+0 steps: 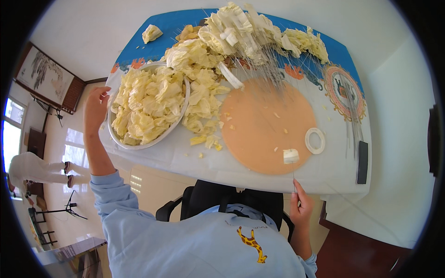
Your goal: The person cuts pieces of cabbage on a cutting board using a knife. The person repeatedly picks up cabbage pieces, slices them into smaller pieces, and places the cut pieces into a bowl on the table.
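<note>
My right hand (301, 205) pinches a thin metal skewer (293, 173) near the table's front edge. At the skewer's upper end sits a pale piece of napa cabbage (291, 156), over the lower right of a round orange-tan cutting board (267, 128). Beside the left rim of a metal basin (152, 145) is my left hand (97, 104), fingers apart and nothing visible in them; whether it touches the rim I cannot tell. Torn yellow-white cabbage leaves (149, 104) heap up in that basin.
Behind the board, skewers loaded with cabbage (243, 31) lie piled, their metal ends pointing towards me. More leaves (201, 104) spread between basin and board. A white ring (315, 140), bare skewers (353, 118) and a dark flat object (362, 162) lie at right. A person (38, 168) stands far left.
</note>
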{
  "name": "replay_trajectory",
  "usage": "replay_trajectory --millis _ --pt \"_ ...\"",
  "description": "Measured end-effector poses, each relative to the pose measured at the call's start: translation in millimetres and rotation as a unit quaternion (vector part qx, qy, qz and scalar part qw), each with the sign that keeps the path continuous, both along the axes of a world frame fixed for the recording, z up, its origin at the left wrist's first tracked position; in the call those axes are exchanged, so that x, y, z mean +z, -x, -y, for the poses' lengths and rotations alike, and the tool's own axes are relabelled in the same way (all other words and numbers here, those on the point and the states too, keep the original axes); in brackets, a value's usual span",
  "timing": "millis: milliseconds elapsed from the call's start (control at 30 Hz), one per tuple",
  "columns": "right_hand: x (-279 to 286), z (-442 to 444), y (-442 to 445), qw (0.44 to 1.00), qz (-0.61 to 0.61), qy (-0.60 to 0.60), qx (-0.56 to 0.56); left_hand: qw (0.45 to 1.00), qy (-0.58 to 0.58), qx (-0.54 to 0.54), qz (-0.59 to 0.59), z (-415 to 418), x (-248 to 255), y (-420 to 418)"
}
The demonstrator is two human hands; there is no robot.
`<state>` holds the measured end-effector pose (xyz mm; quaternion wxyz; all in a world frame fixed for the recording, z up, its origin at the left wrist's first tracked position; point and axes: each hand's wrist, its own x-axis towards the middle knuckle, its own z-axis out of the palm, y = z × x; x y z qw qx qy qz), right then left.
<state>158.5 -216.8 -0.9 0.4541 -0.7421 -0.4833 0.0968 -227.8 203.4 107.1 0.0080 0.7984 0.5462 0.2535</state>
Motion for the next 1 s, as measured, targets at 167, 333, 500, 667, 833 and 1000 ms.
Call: replay_trajectory --millis 167,333,500,667,833,1000 --pt "-2 4 -4 1.000 0.010 0.024 -0.016 0.993 0.101 0.049 -0.048 -31 -26 65" --pt "-2 -5 -2 0.999 0.030 -0.005 0.020 0.979 0.201 0.038 -0.016 -41 -57 77" --pt "1 -7 0 0.998 0.045 -0.007 0.035 0.980 0.195 0.000 -0.035 -43 -63 69" --pt "-1 -3 -1 0.999 0.044 -0.006 0.021 0.979 0.168 0.059 0.103 -47 -50 64" --pt "-1 -4 -2 1.000 0.022 -0.008 0.017 0.907 0.164 -0.074 0.382 -29 -23 49" --pt "2 -10 2 1.000 0.006 -0.007 0.024 0.864 0.248 -0.160 0.408 43 -3 -49"
